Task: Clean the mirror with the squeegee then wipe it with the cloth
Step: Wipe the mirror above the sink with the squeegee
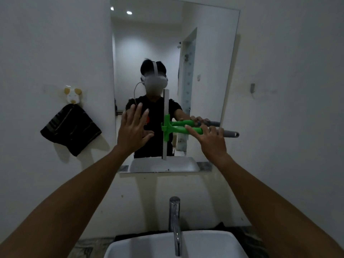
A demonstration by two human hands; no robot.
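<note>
Squeegeeing is the step in hand: step 1 of 2, judged not yet finished. The green plastic squeegee with a grey handle end and a long pale blade [168, 127] is held against the frameless rectangular wall mirror [204, 62], blade upright, set near the middle of the lower glass, its lower tip close to the mirror's bottom edge. The handle lies horizontal, pointing to the right.

The right hand [211, 138] is wrapped around the handle where green meets grey; the index finger is laid straight along the green shaft, the other fingers curled over it. The left hand [133, 130] is spread, fingers straight, holding nothing; contact with the glass cannot be told.

The dark striped cloth [71, 130] hangs untouched from a small animal-shaped wall hook [73, 94], on the wall just left of the mirror.

Below, a chrome tap [175, 224] and a white ceramic basin [214, 244] are seen.

Next move, as judged: a sideways stroke, blade kept flat and upright under even pressure. Which parts of the glass are already cleared cannot be read. Only after that is the cloth called for; the free left hand is nearest to it.
</note>
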